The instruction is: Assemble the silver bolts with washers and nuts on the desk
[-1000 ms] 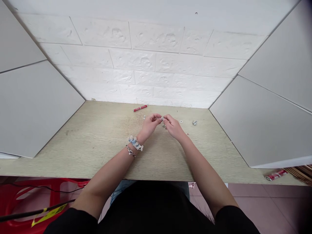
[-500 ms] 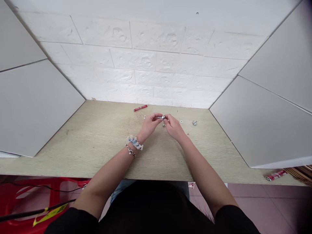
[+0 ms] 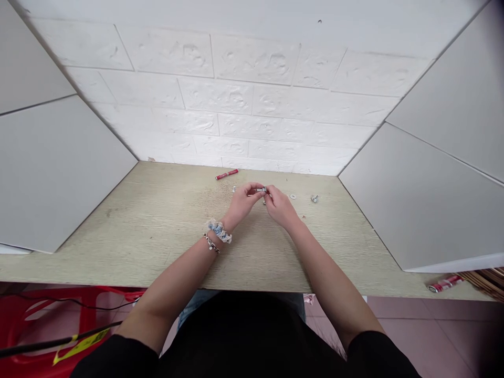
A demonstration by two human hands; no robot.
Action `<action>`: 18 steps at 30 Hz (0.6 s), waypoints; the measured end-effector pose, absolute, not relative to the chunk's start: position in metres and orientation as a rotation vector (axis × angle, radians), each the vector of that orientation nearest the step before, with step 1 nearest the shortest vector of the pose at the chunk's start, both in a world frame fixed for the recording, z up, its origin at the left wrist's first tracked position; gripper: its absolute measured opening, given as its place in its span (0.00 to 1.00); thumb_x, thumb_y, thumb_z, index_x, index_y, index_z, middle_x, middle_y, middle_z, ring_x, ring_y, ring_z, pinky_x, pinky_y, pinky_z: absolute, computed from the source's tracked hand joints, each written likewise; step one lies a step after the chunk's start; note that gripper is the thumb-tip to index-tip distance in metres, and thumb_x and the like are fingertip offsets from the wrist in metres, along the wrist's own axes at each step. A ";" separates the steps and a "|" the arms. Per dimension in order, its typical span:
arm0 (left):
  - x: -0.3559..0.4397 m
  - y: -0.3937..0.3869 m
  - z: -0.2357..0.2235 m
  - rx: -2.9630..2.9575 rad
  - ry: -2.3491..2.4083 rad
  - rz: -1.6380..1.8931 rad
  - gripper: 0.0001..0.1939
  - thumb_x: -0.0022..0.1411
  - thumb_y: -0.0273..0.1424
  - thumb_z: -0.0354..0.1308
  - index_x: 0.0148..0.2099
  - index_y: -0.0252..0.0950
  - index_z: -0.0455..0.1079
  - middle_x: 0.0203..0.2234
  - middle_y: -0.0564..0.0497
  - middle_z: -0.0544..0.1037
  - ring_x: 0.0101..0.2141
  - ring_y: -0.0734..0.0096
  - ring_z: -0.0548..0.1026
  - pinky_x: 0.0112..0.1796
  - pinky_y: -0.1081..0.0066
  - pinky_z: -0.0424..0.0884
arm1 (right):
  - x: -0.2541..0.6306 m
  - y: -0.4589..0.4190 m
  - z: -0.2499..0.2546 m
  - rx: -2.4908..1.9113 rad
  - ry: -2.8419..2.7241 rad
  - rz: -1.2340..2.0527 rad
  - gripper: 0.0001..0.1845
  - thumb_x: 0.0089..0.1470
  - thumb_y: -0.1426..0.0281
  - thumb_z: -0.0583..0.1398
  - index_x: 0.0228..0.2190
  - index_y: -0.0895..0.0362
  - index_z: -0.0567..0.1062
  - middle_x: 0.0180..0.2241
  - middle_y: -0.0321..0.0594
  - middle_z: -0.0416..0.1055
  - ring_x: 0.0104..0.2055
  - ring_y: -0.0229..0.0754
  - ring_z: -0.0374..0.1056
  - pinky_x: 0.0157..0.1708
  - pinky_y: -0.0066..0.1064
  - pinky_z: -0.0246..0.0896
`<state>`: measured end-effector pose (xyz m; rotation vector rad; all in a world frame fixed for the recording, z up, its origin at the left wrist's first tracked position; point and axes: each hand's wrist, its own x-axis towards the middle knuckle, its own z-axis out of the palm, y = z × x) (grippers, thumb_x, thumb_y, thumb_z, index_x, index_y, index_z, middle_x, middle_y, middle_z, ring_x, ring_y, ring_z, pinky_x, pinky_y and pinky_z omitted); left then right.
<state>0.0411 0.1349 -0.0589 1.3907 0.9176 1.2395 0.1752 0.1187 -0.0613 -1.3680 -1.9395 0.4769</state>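
Both my hands meet over the table, fingertips almost touching. My left hand point(image 3: 243, 202) is closed, pinching a silver bolt point(image 3: 260, 189) that lies level between the hands. My right hand point(image 3: 280, 206) is closed on the bolt's right end, where a nut-like piece point(image 3: 264, 189) sits; fingers hide part of it. Just under the right fingertips, a small metal nut point(image 3: 264, 202) on the table is partly covered. A flat washer point(image 3: 292, 197) lies right of my right hand, and farther right rests another small metal fastener point(image 3: 314, 199). A small pale piece point(image 3: 234, 189) shows left of my left hand.
A red marker-like tube point(image 3: 227, 174) lies near the white brick-patterned wall point(image 3: 236, 94). Grey panels point(image 3: 71, 178) flank the wooden table point(image 3: 149, 226). Another red tube point(image 3: 445, 283) is at the front right edge. A red plastic stool point(image 3: 88, 310) stands below, left.
My right hand has shifted slightly and its fingers have turned a little at the bolt's end. The nut on the table is now more covered. My left hand stays almost in place.
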 end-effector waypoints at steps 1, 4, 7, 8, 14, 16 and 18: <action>0.041 0.136 -0.060 1.409 0.925 1.233 0.09 0.48 0.29 0.61 0.36 0.34 0.70 0.31 0.49 0.75 0.33 0.70 0.72 0.37 0.70 0.66 | 0.175 0.118 -0.061 -1.370 -1.939 0.473 0.11 0.55 0.68 0.45 0.36 0.54 0.65 0.32 0.40 0.67 0.33 0.41 0.63 0.31 0.32 0.54; 0.040 0.137 -0.065 1.462 0.945 1.222 0.11 0.49 0.29 0.61 0.37 0.35 0.70 0.32 0.49 0.75 0.35 0.69 0.73 0.38 0.69 0.67 | 0.175 0.117 -0.060 -1.359 -1.951 0.451 0.11 0.54 0.68 0.47 0.37 0.55 0.66 0.33 0.41 0.68 0.33 0.41 0.63 0.32 0.32 0.55; 0.041 0.136 -0.066 1.508 0.999 1.243 0.11 0.49 0.30 0.60 0.37 0.35 0.70 0.33 0.48 0.75 0.35 0.69 0.73 0.38 0.69 0.68 | 0.175 0.117 -0.061 -1.345 -1.971 0.439 0.12 0.54 0.69 0.47 0.39 0.55 0.66 0.35 0.41 0.68 0.34 0.41 0.63 0.32 0.32 0.56; 0.041 0.136 -0.066 1.526 1.022 1.256 0.10 0.50 0.30 0.60 0.37 0.35 0.70 0.33 0.48 0.75 0.35 0.69 0.73 0.38 0.69 0.68 | 0.175 0.117 -0.061 -1.348 -1.965 0.435 0.13 0.54 0.69 0.47 0.40 0.55 0.66 0.36 0.41 0.68 0.33 0.40 0.63 0.31 0.32 0.56; 0.042 0.133 -0.065 1.757 1.169 1.274 0.08 0.52 0.29 0.57 0.37 0.34 0.69 0.33 0.49 0.75 0.32 0.74 0.73 0.36 0.73 0.69 | 0.175 0.115 -0.059 -1.275 -1.804 0.315 0.15 0.51 0.69 0.51 0.42 0.54 0.66 0.32 0.39 0.67 0.30 0.37 0.63 0.30 0.29 0.59; 0.042 0.132 -0.066 1.914 1.201 1.244 0.07 0.53 0.27 0.55 0.37 0.35 0.70 0.33 0.50 0.74 0.32 0.75 0.72 0.35 0.74 0.69 | 0.175 0.114 -0.056 -1.206 -1.828 0.269 0.11 0.51 0.68 0.53 0.38 0.55 0.69 0.32 0.39 0.67 0.31 0.37 0.63 0.32 0.29 0.60; 0.043 0.132 -0.068 2.019 1.220 1.204 0.07 0.53 0.27 0.54 0.36 0.35 0.70 0.32 0.51 0.74 0.33 0.74 0.71 0.34 0.74 0.69 | 0.175 0.114 -0.055 -1.169 -1.866 0.262 0.09 0.50 0.67 0.54 0.34 0.55 0.71 0.32 0.39 0.68 0.31 0.37 0.63 0.33 0.29 0.60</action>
